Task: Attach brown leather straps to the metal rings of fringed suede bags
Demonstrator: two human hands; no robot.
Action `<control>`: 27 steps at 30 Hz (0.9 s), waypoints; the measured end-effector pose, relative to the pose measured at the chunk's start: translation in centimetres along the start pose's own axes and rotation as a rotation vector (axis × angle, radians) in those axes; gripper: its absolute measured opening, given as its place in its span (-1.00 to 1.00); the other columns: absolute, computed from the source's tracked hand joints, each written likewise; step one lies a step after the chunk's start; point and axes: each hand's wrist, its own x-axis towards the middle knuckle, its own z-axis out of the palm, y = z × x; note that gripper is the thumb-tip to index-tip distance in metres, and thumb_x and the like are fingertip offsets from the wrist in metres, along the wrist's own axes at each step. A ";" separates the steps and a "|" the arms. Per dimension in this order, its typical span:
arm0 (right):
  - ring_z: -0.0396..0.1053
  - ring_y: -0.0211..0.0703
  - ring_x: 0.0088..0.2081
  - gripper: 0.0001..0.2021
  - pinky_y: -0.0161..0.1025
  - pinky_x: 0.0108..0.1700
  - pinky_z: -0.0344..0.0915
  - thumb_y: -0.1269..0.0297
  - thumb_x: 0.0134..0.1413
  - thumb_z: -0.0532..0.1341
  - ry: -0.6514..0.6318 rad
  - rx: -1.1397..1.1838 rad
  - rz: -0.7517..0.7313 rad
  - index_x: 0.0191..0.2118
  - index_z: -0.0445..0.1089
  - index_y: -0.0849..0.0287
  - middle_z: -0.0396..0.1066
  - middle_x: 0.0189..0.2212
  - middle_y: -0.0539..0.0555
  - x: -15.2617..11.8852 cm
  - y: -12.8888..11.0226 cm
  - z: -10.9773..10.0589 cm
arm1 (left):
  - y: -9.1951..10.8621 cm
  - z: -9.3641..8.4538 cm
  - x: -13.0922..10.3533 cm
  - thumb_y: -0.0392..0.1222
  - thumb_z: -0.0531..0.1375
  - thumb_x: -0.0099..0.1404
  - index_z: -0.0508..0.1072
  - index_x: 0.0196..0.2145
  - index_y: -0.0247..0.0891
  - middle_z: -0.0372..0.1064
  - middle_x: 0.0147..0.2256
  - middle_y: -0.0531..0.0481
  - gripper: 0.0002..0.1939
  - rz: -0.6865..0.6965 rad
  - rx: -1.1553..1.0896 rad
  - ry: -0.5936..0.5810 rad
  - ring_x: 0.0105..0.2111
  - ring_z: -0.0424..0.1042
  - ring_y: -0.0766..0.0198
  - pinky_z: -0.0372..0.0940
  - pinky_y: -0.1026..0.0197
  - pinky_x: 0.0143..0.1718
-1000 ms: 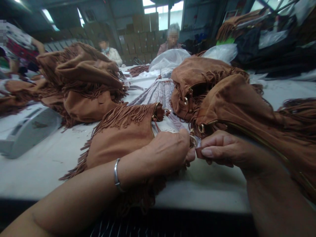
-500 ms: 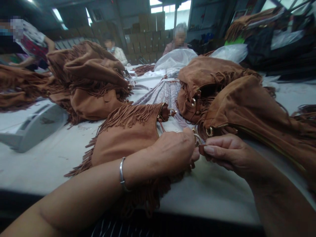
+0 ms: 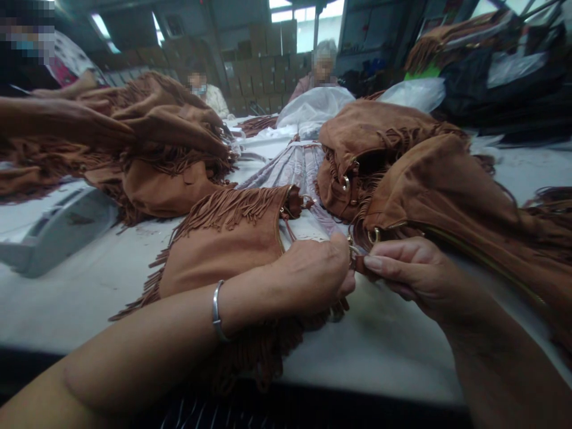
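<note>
1. While the left hand [image 3: 313, 277] curls its fingers in beside a shiny gold-coloured metal ring [image 3: 351, 253], the right hand [image 3: 411, 271] pinches a small, flat brown leather tab [image 3: 360, 264] between thumb and fingers. What exactly the left fingers clasp, I can't tell; they hide it.

2. And here's the likely reason for that grip: pinched near its end, the tab can be steered finely, with the ring right beside it and the left hand probably steadying the fittings.

3. The tan suede bag with long fringe [image 3: 223, 256] lies on its side beyond the left forearm, its opening towards the hands, which seems to put the hardware within easy reach.

4. Over on the right, a brown suede bag with a long zip [image 3: 438, 173] slumps against another; on the left, a co-worker's hand [image 3: 84, 122] reaches over a heaped pile of brown suede bags [image 3: 165, 131].

5. All this sits on a broad white table [image 3: 98, 292], with a grey plastic object [image 3: 58, 232] at left and pale wrapped straps [image 3: 290, 170] fanning out mid-table.

6. Across the room, two seated-looking people face this way, before stacked brown cardboard boxes [image 3: 268, 77] and bright windows [image 3: 305, 36].
</note>
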 end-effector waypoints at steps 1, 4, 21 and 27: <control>-0.16 -0.45 -0.71 -0.62 -0.37 -0.66 -0.32 -0.01 -0.14 0.31 -0.009 0.002 0.008 -0.61 0.31 0.22 -0.06 -0.78 -0.14 -0.1 0.0 -0.2 | 0.0 0.0 0.0 -0.18 -0.04 0.27 0.21 -0.17 -0.40 0.35 -0.49 -0.10 -0.76 0.049 0.008 -0.016 -0.53 0.42 0.11 0.19 0.23 -0.59; -0.15 -0.45 -0.69 -0.63 -0.37 -0.65 -0.30 0.01 -0.18 0.35 -0.061 -0.017 0.035 -0.62 0.31 0.23 0.00 -0.76 -0.13 -0.2 -0.1 -0.8 | -0.1 -0.3 -0.2 -0.14 -0.04 0.29 0.21 -0.17 -0.36 0.37 -0.45 -0.10 -0.76 0.189 0.027 -0.101 -0.49 0.42 0.15 0.20 0.25 -0.55; 0.39 -0.19 -0.63 -0.65 -0.35 -0.63 0.32 0.18 -0.34 0.48 0.182 0.191 -0.122 -0.44 0.34 0.17 0.42 -0.67 0.02 0.1 -0.3 0.2 | 0.7 1.2 -0.7 -0.02 -0.01 0.32 0.19 -0.23 -0.26 0.41 -0.35 -0.03 -0.76 -0.045 -0.248 -0.015 -0.40 0.42 0.20 0.24 0.23 -0.44; 0.38 -0.17 -0.69 -0.71 -0.31 -0.65 0.37 0.23 -0.25 0.42 0.382 0.103 -0.197 -0.40 0.33 0.15 0.37 -0.71 -0.06 0.4 0.2 0.7 | 0.4 1.4 -0.1 -0.10 0.00 0.29 0.23 -0.23 -0.32 0.39 -0.40 -0.11 -0.79 0.104 -0.064 -0.102 -0.45 0.43 0.12 0.22 0.19 -0.51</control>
